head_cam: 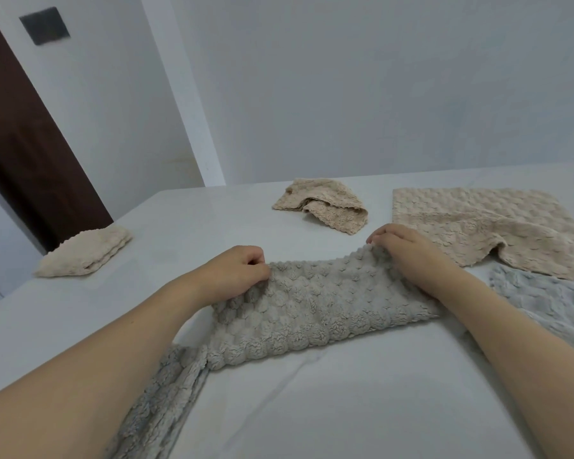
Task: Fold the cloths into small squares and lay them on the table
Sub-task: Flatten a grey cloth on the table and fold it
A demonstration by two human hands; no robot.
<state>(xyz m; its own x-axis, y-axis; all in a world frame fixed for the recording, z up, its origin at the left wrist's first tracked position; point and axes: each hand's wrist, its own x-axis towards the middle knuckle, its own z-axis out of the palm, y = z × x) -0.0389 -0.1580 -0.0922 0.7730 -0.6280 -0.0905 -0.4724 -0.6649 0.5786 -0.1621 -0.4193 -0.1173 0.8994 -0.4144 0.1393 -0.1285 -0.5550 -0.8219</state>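
White walls and a dark door [24,134] back a white counter [328,392]. Mid-counter lies a grey cloth [312,309], doubled over. The left hand [236,273] pinches its far left corner, fingers curled; the right hand [401,246] grips its far right corner. A folded beige cloth [83,255] sits far left, a crumpled one [322,205] beyond, a flat beige cloth [487,223] right, overlapping a pale grey cloth [544,299].

Both bare forearms reach forward from the lower corners, converging toward the middle. The left hand [237,271] lies knuckles up, fingers curled under, thumb and fingers closed in a pinching grip. The right hand [400,248] is also palm down, its fingertips [373,238] bent and pinching at the far side.
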